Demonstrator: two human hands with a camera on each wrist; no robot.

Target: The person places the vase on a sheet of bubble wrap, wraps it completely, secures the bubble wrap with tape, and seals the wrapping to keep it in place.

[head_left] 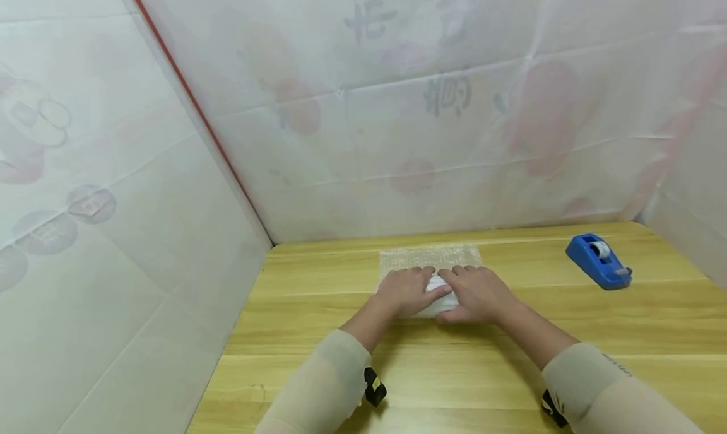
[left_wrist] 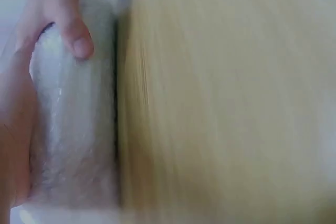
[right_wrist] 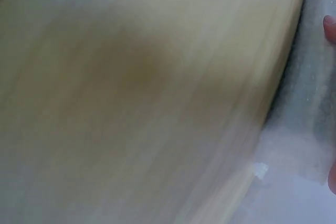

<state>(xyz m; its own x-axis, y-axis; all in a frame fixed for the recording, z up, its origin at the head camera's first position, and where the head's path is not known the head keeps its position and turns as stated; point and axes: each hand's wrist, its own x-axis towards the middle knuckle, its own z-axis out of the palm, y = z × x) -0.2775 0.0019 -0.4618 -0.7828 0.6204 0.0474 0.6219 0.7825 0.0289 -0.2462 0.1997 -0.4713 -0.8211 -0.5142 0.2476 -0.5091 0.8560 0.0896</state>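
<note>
A bundle of clear bubble wrap [head_left: 444,303] with something white inside lies on the table, long side across. From the left, my left hand [head_left: 404,292] grips it, fingers over its far side and thumb toward me. My right hand [head_left: 479,294] holds the right part the same way, close to the left. Beyond the fingers a flat flap of bubble wrap [head_left: 428,256] spreads over the wood. In the left wrist view a thumb presses the rolled bubble wrap [left_wrist: 76,129]. The right wrist view catches the bundle's end [right_wrist: 299,114] and fingertips at the edge. Whatever is wrapped is unclear.
A blue tape dispenser [head_left: 599,262] with a roll of tape stands at the back right of the wooden table [head_left: 443,383]. White printed sheeting [head_left: 363,137] walls the table at the back and both sides.
</note>
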